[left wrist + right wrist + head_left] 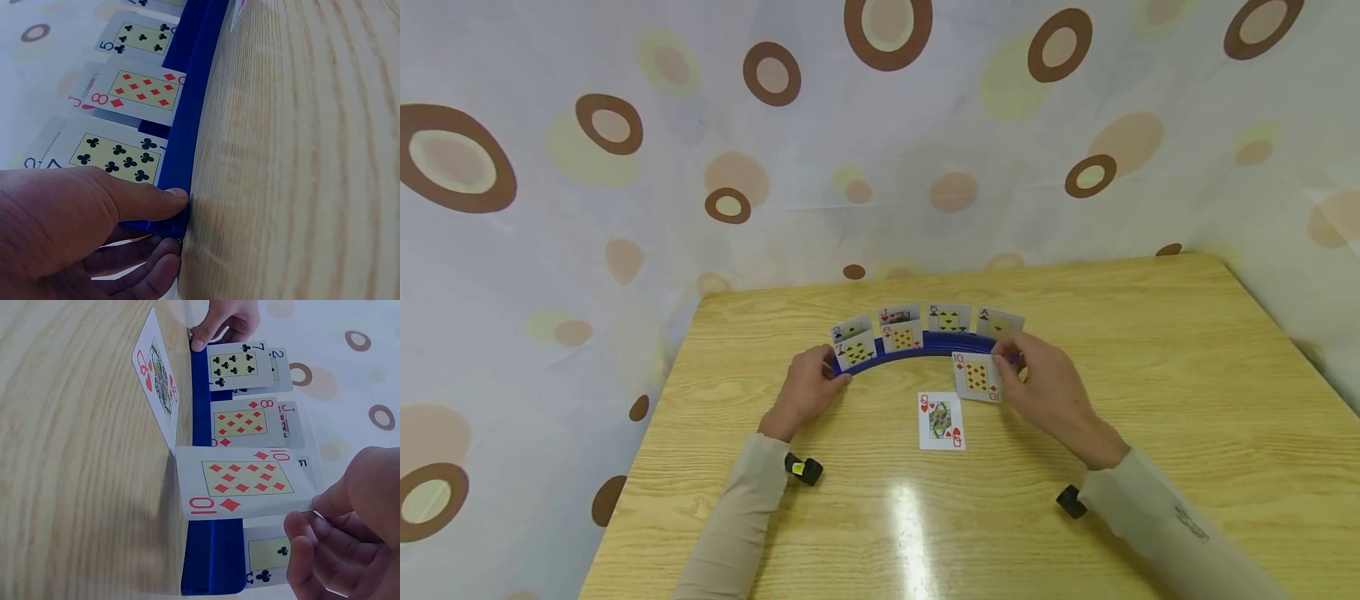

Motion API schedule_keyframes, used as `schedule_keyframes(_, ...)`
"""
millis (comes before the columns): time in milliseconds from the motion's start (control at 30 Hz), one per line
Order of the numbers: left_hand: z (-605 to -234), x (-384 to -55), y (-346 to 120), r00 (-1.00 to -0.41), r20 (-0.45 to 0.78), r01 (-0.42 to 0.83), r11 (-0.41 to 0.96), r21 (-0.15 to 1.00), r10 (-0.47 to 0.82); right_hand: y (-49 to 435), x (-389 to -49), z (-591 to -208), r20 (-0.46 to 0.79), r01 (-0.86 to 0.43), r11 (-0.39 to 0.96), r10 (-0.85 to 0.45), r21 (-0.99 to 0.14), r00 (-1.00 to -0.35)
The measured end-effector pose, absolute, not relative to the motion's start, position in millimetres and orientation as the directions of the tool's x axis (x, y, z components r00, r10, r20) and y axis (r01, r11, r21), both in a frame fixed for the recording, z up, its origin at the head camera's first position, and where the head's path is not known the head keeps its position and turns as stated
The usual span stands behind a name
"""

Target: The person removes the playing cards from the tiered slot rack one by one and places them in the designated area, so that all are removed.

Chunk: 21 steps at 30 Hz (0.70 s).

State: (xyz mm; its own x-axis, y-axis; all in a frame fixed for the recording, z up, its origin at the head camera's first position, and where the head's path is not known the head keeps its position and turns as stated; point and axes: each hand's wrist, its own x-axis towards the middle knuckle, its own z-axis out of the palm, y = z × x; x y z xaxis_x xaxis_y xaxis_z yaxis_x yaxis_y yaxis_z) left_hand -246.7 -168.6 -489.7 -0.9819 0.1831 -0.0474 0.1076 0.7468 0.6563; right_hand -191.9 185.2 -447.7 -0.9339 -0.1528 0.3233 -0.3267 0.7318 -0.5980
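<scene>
A: Starting at the left, what is the left hand (807, 385) doing?
B: Its fingers grasp the end of the blue rack (947, 343), thumb lying along the front rail. That probably keeps the rack from sliding.
A: And the first cards there?
B: The seven (856, 352) stands in front of the two (850, 328), and next along, the eight (902, 337) in front of the jack (898, 314). Each back card shows above its front one, likely so both corners can be read.
A: Where is the queen (941, 422)?
B: Face up on the surface (857, 517), on the near side of the rack, apart from the standing cards.
A: Beyond the eight?
B: The five (950, 318) stands upright with no card slotted in front of it.
A: And the ten (976, 377)?
B: Held just in front of the rack's right part, its face toward the person. The right hand (1052, 387) has it; the fingers pinch one edge, which seems to leave the printed face uncovered and the lower edge free.
A: What stands farthest right?
B: The ace (1000, 322), in the rear row, partly hidden behind that hand in the head view.
</scene>
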Motion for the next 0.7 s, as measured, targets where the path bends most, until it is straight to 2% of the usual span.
schedule_keyframes(267, -490.8, -246.3, -168.5, -0.983, -0.050, 0.102, 0.751, 0.652, 0.177, 200.6, -185.7, -450.8, 0.191, -0.216, 0.745, -0.121, -0.631, -0.974)
schedule_keyframes(700, -488.3, -246.8, -167.9, -0.982, -0.051, 0.105, 0.751, 0.652, 0.182, 214.1, -190.2, -454.7, 0.052, -0.189, 0.779, -0.198, -0.598, -0.979)
